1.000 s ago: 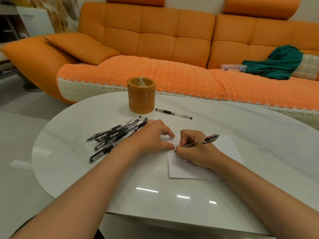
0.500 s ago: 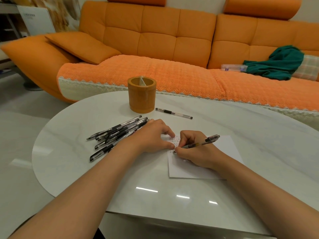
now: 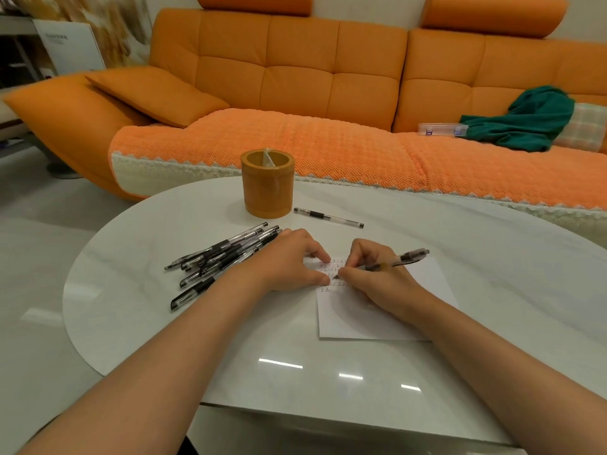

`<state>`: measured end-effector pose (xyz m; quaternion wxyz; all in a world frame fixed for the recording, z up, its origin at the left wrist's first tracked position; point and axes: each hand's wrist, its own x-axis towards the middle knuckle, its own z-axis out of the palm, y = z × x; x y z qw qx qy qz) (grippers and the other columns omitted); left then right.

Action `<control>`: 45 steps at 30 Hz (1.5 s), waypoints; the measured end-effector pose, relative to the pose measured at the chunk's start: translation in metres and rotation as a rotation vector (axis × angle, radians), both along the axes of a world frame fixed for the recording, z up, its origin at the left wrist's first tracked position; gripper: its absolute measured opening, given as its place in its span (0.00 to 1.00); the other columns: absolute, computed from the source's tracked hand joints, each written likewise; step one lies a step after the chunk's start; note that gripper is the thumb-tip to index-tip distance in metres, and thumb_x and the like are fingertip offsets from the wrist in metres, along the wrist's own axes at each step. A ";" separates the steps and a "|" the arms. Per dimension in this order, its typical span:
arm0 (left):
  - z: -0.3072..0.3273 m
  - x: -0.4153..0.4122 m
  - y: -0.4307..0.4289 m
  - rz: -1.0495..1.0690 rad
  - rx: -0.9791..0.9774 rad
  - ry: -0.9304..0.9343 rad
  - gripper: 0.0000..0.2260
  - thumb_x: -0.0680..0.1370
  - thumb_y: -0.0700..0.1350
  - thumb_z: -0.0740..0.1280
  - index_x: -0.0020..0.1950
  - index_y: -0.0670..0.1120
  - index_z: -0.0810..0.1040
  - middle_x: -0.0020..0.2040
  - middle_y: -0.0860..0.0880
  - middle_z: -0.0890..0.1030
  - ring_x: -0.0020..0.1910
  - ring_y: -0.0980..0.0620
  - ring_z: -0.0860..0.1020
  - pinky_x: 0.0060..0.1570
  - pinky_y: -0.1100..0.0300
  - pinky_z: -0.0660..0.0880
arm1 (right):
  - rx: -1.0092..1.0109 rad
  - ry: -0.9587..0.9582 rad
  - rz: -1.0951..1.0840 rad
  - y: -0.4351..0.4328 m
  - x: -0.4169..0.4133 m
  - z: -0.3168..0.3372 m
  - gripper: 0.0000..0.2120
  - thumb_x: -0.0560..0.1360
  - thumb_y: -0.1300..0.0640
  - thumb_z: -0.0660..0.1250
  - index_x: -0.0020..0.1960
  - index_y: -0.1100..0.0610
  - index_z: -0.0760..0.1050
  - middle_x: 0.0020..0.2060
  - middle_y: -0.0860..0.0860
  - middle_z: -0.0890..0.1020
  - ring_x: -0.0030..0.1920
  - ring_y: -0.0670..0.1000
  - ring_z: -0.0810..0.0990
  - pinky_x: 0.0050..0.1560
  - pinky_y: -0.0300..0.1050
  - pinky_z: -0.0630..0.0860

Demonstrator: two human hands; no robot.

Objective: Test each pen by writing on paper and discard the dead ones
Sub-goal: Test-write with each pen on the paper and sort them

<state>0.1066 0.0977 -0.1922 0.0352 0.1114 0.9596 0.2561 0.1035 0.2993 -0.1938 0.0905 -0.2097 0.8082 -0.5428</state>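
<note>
Right hand (image 3: 377,284) gripped a pen (image 3: 399,260) mid-scribble on the paper (image 3: 377,320), left hand (image 3: 289,264) pinning it loosely, while a whole pile of pens (image 3: 223,257) looked untested.

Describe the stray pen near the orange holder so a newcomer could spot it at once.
On the white table before the orange sofa stands an orange pen holder. Just right of its base lies one clear pen with a black grip. It lies alone, apart from the heap of pens further left.
</note>
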 end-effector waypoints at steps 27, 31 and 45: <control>0.015 0.044 -0.036 0.286 -0.349 0.193 0.06 0.79 0.50 0.67 0.53 0.56 0.82 0.50 0.54 0.80 0.50 0.52 0.75 0.46 0.55 0.77 | 0.983 0.480 -0.071 -0.030 0.004 0.024 0.31 0.72 0.26 0.54 0.30 0.54 0.64 0.24 0.50 0.68 0.29 0.52 0.70 0.31 0.45 0.63; 0.016 0.045 -0.038 0.241 -0.384 0.188 0.08 0.79 0.52 0.66 0.56 0.58 0.81 0.50 0.54 0.80 0.50 0.52 0.75 0.43 0.57 0.74 | 0.965 0.479 -0.087 -0.040 0.003 0.022 0.27 0.73 0.32 0.56 0.30 0.54 0.63 0.24 0.50 0.67 0.29 0.52 0.67 0.31 0.45 0.61; 0.020 0.034 -0.040 0.189 -0.547 0.178 0.09 0.78 0.52 0.64 0.53 0.52 0.81 0.48 0.51 0.82 0.48 0.48 0.79 0.41 0.58 0.69 | 0.852 0.466 -0.078 -0.072 -0.074 0.015 0.12 0.83 0.58 0.56 0.62 0.54 0.75 0.58 0.54 0.73 0.55 0.56 0.75 0.53 0.48 0.74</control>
